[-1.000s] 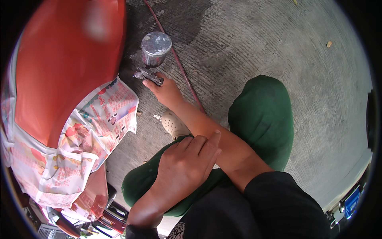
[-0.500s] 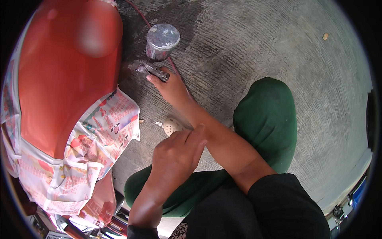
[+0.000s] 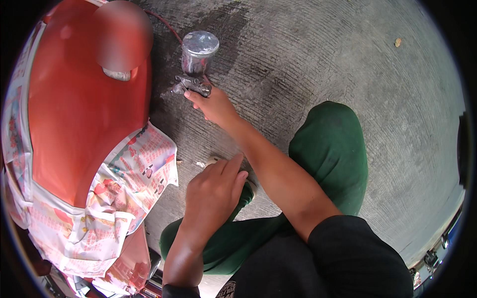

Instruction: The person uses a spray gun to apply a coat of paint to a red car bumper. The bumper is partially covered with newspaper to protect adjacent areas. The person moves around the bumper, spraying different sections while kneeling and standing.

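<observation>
In my right hand (image 3: 217, 106) is a spray gun (image 3: 194, 85) with a round, paint-streaked cup (image 3: 199, 52) on top. My fingers wrap round its handle, and its nozzle end faces the red painted body panel (image 3: 84, 109), some distance from it. Below that, my left hand (image 3: 211, 186) hovers beside my right forearm, back of the hand up, fingers stretched and thumb apart, holding nothing that I can see. Printed paper sheets (image 3: 141, 164) cover the panel's lower and left borders. A blurred patch hides part of its upper right.
A thin red hose (image 3: 166, 25) runs over the rough concrete floor (image 3: 278, 54) behind the cup. My green-trousered knee (image 3: 330, 149) is bent at the right, and a light shoe shows partly under my left hand. A small dry leaf (image 3: 398, 42) lies farther off.
The spray gun has tilted slightly, and my right forearm has shifted a little. My left hand has moved slightly left and down. The view has shifted, showing more of my foot.
</observation>
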{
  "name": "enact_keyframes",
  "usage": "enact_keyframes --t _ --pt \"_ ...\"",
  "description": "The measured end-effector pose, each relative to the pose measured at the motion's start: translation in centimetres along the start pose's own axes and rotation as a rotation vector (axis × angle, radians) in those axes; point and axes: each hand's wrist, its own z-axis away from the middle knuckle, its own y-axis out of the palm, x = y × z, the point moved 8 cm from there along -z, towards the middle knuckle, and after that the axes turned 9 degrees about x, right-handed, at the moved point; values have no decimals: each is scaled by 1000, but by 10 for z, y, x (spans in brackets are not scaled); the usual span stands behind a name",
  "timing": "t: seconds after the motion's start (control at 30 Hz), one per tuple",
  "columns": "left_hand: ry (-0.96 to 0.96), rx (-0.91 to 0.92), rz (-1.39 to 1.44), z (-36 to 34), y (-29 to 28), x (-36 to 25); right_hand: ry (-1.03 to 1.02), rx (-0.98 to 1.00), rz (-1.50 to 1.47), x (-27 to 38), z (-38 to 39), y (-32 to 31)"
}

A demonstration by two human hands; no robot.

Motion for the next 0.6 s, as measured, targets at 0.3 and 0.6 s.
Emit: enact_keyframes --t 0.3,0.6 --pt "15 -23 -11 8 -6 0 -32 -177 -26 29 -11 -12" --pt "54 -118 -12 14 -24 -9 -28 42 396 -2 39 35"
